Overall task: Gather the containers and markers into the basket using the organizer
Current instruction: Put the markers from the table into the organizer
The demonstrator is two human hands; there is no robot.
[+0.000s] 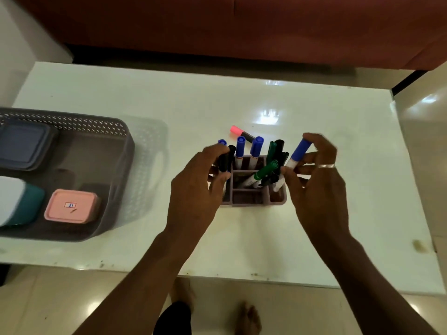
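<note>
Loading markers into the organizer; basket transfer not yet started.

Right hand [319, 189] pinches a blue-capped white-barrel marker [300, 151] between thumb and fingertips, tilted, tip just above the right compartment of the mauve plastic divided organizer [249, 203]. Left hand [200, 187] has its fingers curled round a black marker [223, 160] at the left compartment. Blue, green and black markers already stand inside. A pink-capped highlighter [239, 131] lies loose on the glossy white table [242, 97], just behind the organizer. The grey perforated plastic basket [121, 131], well left, holds a pink square lidded container [72, 206] and two more. Next, I'd say: seat both markers, grab the highlighter, then lift the organizer level into the basket's free space.
</note>
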